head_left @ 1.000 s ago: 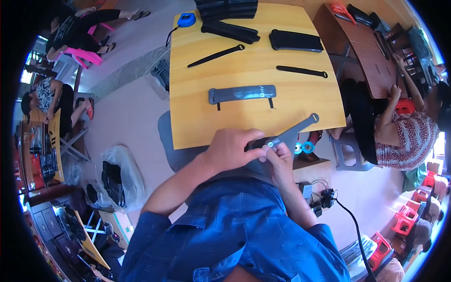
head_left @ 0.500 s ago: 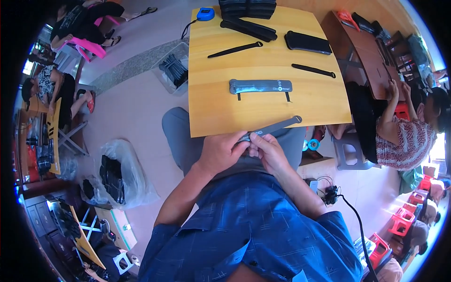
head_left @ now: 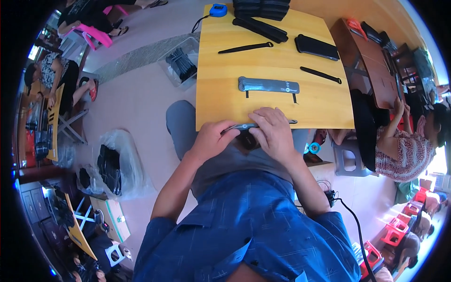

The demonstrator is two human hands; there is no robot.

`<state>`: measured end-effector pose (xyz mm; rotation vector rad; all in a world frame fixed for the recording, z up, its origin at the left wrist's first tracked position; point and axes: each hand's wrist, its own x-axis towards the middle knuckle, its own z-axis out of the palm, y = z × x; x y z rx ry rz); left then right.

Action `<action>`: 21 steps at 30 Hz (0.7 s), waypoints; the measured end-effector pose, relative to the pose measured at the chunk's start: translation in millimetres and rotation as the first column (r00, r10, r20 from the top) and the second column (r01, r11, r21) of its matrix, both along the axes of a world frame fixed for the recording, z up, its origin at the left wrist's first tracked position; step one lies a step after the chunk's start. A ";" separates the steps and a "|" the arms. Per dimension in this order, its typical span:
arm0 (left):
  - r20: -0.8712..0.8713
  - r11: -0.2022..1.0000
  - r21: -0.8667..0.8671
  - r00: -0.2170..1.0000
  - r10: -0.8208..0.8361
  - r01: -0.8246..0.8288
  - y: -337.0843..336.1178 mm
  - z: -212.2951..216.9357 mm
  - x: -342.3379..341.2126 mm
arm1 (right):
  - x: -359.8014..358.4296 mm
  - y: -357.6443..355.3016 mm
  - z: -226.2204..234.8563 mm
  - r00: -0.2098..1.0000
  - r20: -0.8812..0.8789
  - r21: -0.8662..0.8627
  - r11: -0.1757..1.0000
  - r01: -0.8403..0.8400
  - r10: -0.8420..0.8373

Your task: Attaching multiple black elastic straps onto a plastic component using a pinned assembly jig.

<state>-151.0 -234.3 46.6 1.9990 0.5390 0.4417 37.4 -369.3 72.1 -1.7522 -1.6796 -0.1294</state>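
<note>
My left hand (head_left: pixel 212 139) pinches one end of a dark strap (head_left: pixel 244 126) between thumb and fingers at the table's near edge. My right hand (head_left: pixel 276 134) is closed over the strap's other part, fingers on top and thumb below; the strap's looped tip pokes out to the right. Beyond my hands, a flat grey bundle (head_left: pixel 268 85) lies on the yellow table (head_left: pixel 216 103), two short black tabs sticking out towards me. Farther off lie one loose black strap (head_left: pixel 245 47) with a looped end and a second loose strap (head_left: pixel 321 74) at the right.
At the table's far side are a black bundle (head_left: pixel 317 47), a long black bundle (head_left: pixel 260 30), a black stack (head_left: pixel 261 8) and a blue tape measure (head_left: pixel 218 10). A clear bin (head_left: pixel 182 63) of dark straps stands left. A person (head_left: pixel 404 150) sits at the right.
The strap, earlier slanting up to the right, now lies nearly level along the table edge. My right hand has moved up and right over it; my left has shifted slightly.
</note>
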 end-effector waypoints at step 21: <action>-0.091 0.955 0.234 0.974 0.209 -0.183 4.8 -11.1 3.3 | 12.0 27.7 -35.5 0.966 -0.229 -0.159 0.974 -0.160 0.121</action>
